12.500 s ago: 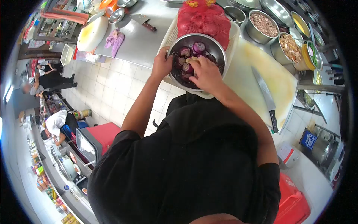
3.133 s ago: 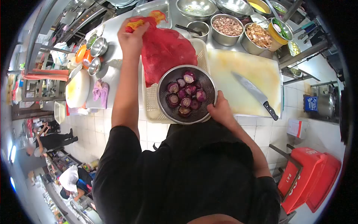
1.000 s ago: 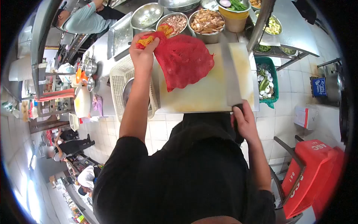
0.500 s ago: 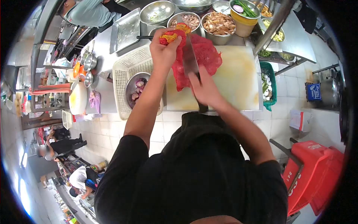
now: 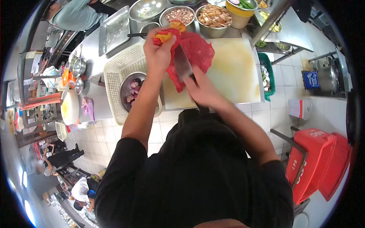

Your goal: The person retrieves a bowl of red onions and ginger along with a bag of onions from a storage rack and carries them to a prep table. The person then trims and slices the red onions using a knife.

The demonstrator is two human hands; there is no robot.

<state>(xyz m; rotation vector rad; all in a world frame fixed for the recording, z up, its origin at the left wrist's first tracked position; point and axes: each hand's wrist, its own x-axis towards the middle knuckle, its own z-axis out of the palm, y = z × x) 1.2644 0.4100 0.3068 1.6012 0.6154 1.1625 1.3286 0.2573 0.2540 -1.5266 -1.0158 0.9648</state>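
My left hand (image 5: 157,51) is closed around the gathered red and yellow neck of a red mesh bag (image 5: 197,51). The bag hangs over the left part of a white cutting board (image 5: 235,76), and its contents cannot be made out. In my right hand (image 5: 201,87) is a knife (image 5: 183,64) with a broad blade, gripped near the handle. The blade lies along the bag, its far end close below the bunched neck; whether it cuts the mesh I cannot tell.
Left of the board stands a cream plastic basket (image 5: 113,93) with a metal bowl (image 5: 123,89) of purple onions (image 5: 134,91). Behind are bowls of chopped food (image 5: 215,16) and a metal tray (image 5: 114,32). A green crate (image 5: 270,85) sits right of the board. Other people (image 5: 74,17) are around the kitchen.
The whole view has shifted, with the table contents now further left and up. My left hand still grips the bag's neck, and the knife stays against the mesh at a slightly different tilt.
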